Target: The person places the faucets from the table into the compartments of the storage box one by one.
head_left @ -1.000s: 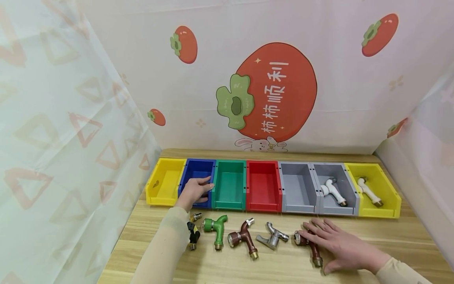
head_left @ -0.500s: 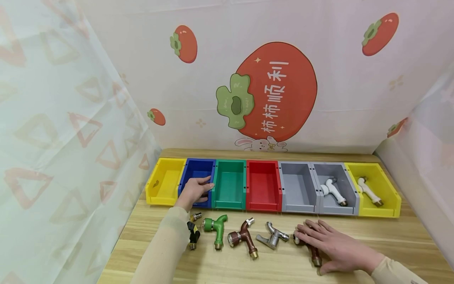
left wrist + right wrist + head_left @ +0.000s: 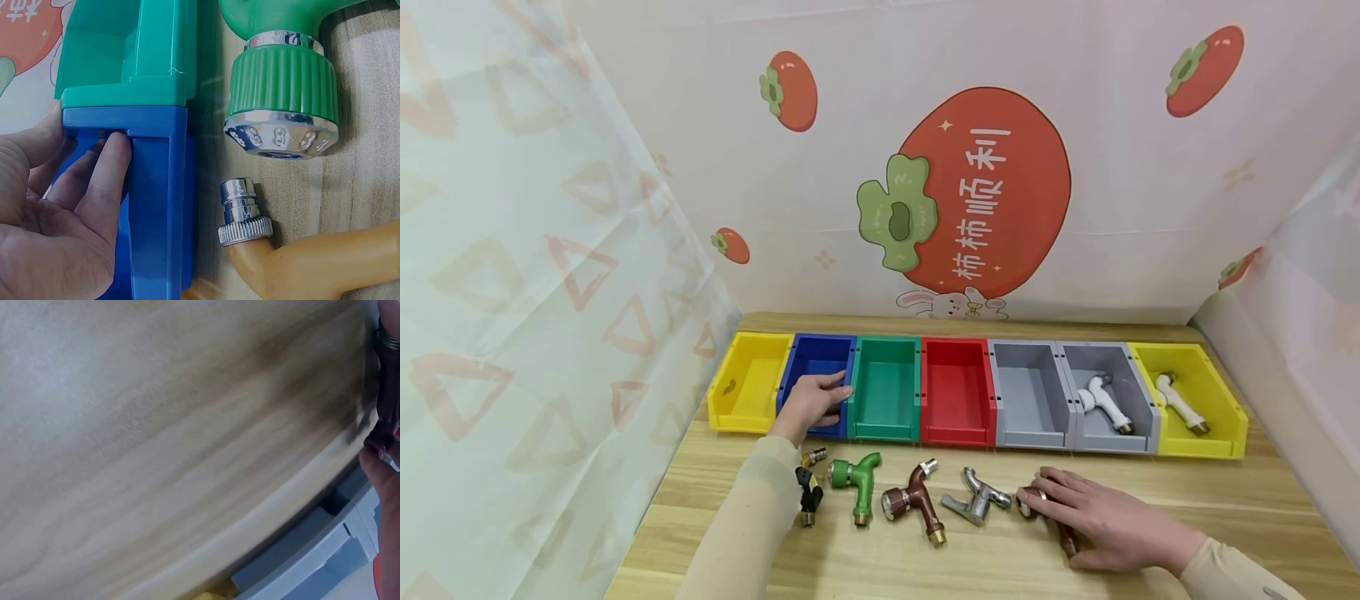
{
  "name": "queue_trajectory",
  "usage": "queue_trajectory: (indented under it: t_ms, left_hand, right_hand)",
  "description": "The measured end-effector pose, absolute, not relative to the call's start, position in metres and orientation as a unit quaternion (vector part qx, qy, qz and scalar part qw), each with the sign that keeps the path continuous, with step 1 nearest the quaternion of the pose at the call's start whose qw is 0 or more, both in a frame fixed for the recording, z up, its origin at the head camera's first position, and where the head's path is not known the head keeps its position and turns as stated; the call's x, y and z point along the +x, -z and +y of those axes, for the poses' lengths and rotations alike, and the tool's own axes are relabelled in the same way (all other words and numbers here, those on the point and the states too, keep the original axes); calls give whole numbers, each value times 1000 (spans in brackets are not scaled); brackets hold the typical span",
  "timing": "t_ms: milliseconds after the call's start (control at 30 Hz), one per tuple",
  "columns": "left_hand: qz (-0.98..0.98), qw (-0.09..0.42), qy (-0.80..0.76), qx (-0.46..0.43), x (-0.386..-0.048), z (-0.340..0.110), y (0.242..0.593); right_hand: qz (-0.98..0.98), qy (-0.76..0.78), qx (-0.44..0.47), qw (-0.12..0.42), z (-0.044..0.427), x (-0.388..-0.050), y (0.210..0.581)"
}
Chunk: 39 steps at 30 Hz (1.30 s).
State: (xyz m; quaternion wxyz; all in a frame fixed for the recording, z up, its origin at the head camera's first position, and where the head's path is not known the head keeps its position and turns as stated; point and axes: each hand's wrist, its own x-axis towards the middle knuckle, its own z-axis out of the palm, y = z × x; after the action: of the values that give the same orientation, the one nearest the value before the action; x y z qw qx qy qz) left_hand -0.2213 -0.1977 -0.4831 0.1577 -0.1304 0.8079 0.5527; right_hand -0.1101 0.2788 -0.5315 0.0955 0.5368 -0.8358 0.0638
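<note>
- One maroon faucet (image 3: 1028,503), five o'clock: right fingers (image 3: 1070,498) curl around it; slackness could drop it.
- Left fingers (image 3: 111,169), half-open, touch blue bin (image 3: 153,219); pressing could shift it.

Both hands engaged — set well apart, each in a grip.

The left arm (image 3: 737,521) is extended forward, and the left hand (image 3: 808,406) is angled inward, its digits bent and held in a pinch. The right hand (image 3: 1108,521) is placed nearer the body, palm down, its fingers (image 3: 1060,493) bent and pointed leftward — the thumb (image 3: 1090,561) is held on the near side. Both wrists are covered by pale sleeves (image 3: 1234,571).
</note>
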Motion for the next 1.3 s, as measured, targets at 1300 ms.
queue_trajectory:
  t_ms: [1300]
  left_hand:
    - [809,161,-550,-129,-220,-197,482]
  right_hand:
    - [-802,17,577,150,277,-176,474]
